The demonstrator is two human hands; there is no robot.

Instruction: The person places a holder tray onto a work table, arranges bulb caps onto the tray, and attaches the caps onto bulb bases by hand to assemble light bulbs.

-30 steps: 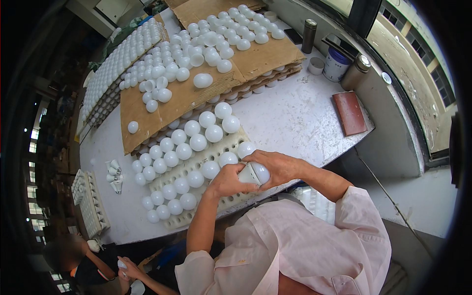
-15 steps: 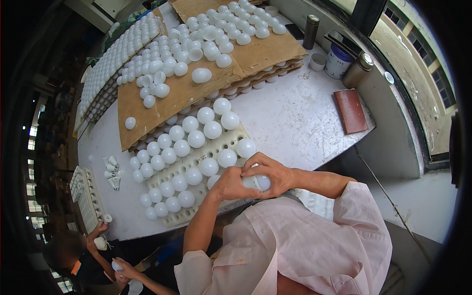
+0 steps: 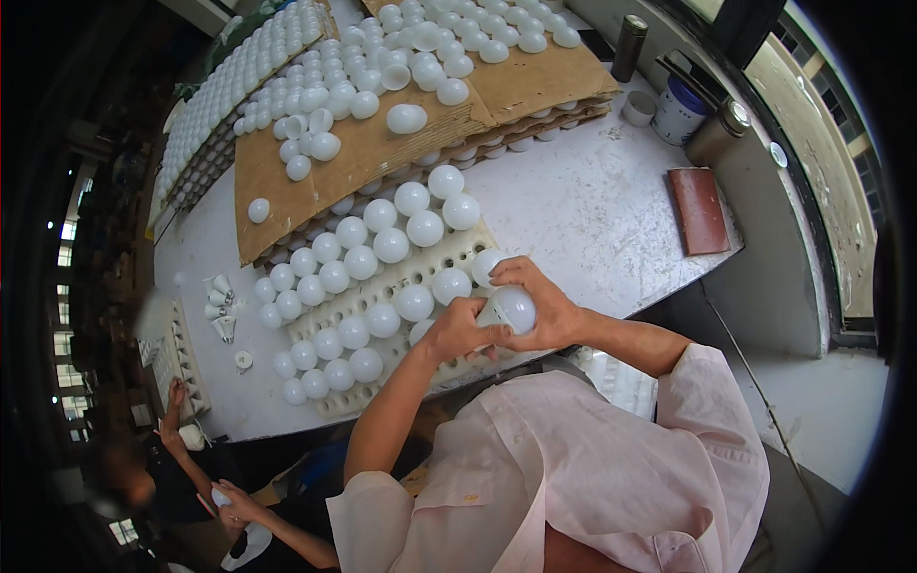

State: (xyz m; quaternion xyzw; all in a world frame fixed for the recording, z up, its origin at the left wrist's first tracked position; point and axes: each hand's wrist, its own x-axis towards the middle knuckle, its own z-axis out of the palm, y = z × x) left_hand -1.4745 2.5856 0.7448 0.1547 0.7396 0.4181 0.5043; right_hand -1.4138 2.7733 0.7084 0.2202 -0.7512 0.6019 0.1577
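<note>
In front of my chest I hold a white light bulb [image 3: 512,310] with a round, glossy dome. My left hand [image 3: 458,331] has its fingers closed round the lower, base side of the bulb. My right hand [image 3: 546,304] wraps the dome's right side, its fingers curled over the top. The bulb's base is mostly hidden by my fingers. Just beyond my hands lies a cream tray [image 3: 336,320] full of holes, with several white bulbs [image 3: 383,320] standing in rows. One bulb [image 3: 486,266] in the tray sits right behind my right fingers.
Cardboard sheets [image 3: 353,177] carry many loose white domes at the back. Several bulb bases [image 3: 222,310] and a small white round part [image 3: 244,360] lie at left. A co-worker's hands [image 3: 239,506] hold a bulb, lower left. A red-brown booklet [image 3: 699,211], bucket [image 3: 680,110] and flasks stand right.
The bulb in my hands has turned so its dome faces up and shows more. A small white round part now lies on the table's left, where a co-worker's hand has drawn back.
</note>
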